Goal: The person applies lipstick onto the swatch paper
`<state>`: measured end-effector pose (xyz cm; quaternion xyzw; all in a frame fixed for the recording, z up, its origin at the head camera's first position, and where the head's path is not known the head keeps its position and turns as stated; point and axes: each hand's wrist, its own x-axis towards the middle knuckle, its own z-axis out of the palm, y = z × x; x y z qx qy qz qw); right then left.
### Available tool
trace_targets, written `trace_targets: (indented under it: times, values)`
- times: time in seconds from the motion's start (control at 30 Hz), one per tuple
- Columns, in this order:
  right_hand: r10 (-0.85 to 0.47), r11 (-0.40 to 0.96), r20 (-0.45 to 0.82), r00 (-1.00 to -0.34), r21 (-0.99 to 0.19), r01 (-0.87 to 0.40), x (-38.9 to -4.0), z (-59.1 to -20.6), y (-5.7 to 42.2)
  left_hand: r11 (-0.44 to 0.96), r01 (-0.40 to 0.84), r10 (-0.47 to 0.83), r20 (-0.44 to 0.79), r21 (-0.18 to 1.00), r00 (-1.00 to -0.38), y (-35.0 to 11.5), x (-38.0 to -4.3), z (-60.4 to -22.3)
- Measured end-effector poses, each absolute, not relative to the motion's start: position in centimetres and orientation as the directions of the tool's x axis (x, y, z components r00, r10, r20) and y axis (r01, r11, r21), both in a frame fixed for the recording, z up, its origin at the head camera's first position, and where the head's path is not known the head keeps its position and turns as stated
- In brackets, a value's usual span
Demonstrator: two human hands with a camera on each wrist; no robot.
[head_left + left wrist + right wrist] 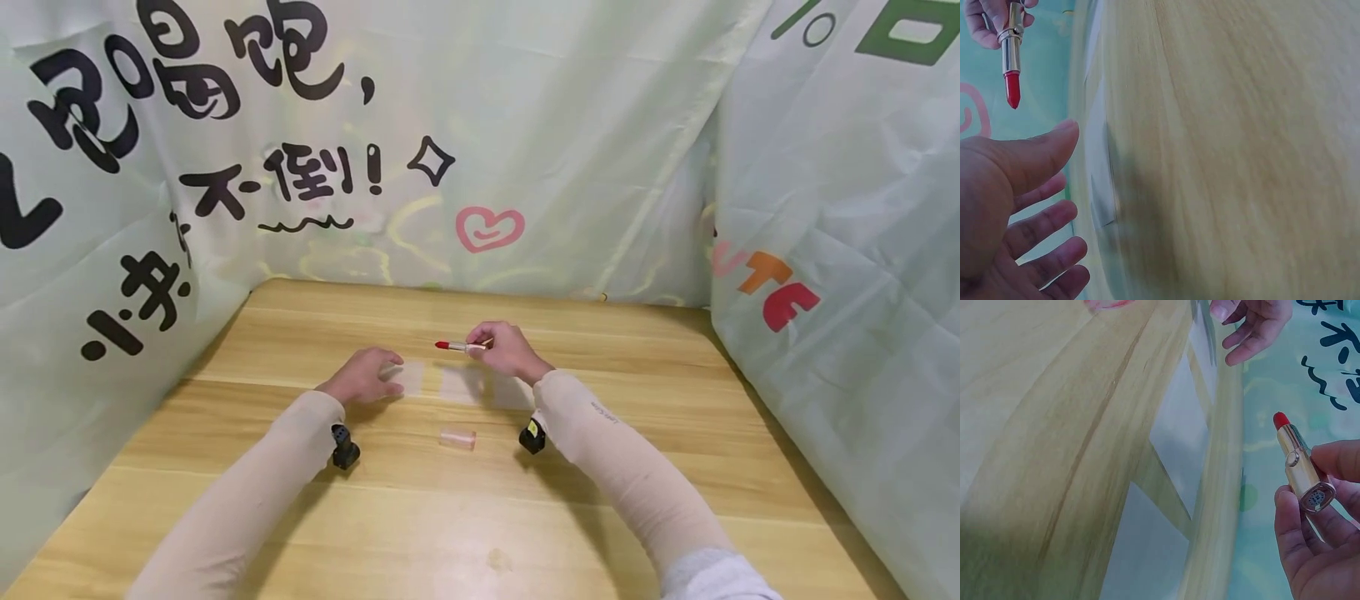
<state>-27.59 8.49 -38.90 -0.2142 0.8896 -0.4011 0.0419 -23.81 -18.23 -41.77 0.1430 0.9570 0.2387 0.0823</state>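
My right hand [504, 348] pinches a lipstick [454, 345] by its gold base between thumb and fingers, above the table. Its red tip is bare and points left, toward my other hand. In the right wrist view the lipstick [1297, 459] shows a gold case with a small ring on its side. My left hand [366, 375] has its fingers spread and holds nothing; in the left wrist view its thumb [1041, 147] stands apart from the fingers. A clear pinkish cap [457, 438] lies on the table between my forearms.
White paper pieces [460, 385] lie in a row on the wooden table [360, 517] beneath my hands. Printed cloth [570, 167] hangs around the back and sides of the table. Small black cameras [345, 447] are strapped at both wrists.
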Motion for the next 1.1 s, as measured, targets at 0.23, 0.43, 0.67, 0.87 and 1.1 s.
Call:
trace_targets:
  times: [0.23, 0.43, 0.67, 0.87, 1.1]
  values:
    - [-0.426, 0.576, 0.093, -0.9, -0.739, -0.349, -27.7, -39.2, 8.1, 0.855, 0.23, 0.307, -0.097, 0.465, -0.947, -18.0, -24.1, -41.8]
    - [-0.431, 0.568, 0.101, -0.897, -0.742, -0.356, -27.5, -39.5, 7.5, 0.853, 0.226, 0.307, -0.103, 0.471, -0.946, -17.9, -24.0, -41.7]
    - [-0.444, 0.574, 0.095, -0.891, -0.733, -0.365, -27.2, -39.7, 7.1, 0.855, 0.234, 0.312, -0.099, 0.462, -0.945, -18.1, -24.2, -42.2]
    - [-0.455, 0.576, 0.089, -0.886, -0.73, -0.369, -27.3, -39.7, 6.7, 0.865, 0.249, 0.324, -0.105, 0.436, -0.94, -18.1, -24.5, -42.2]
    - [-0.493, 0.588, 0.085, -0.866, -0.701, -0.404, -27.4, -40.3, 6.0, 0.866, 0.231, 0.315, -0.124, 0.443, -0.941, -18.4, -24.0, -42.0]
